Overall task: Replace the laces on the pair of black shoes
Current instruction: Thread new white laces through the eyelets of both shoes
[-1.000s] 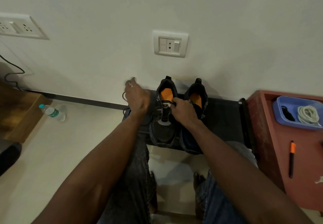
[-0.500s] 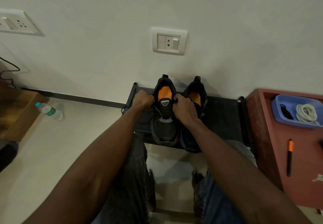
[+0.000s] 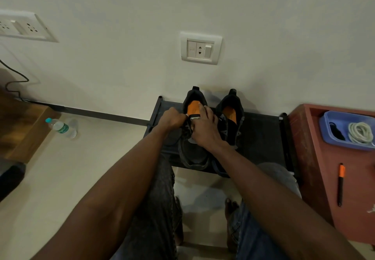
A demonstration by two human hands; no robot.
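A cream wall (image 3: pixel 121 5) is filling twelve o'clock, carrying a socket plate (image 3: pixel 200 48). Pale floor (image 3: pixel 50 168) is spreading toward eight. A red cabinet (image 3: pixel 324 168) is standing at three, possibly wooden furniture (image 3: pixel 22 125) at nine.

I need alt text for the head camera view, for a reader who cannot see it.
Both hands work at the tongue of the left black shoe of a pair on a low black rack; the left hand pinches there, the right hand rests over it.

Bare forearms, bare feet (image 3: pixel 231 209), blue-grey jeans (image 3: pixel 158 209).
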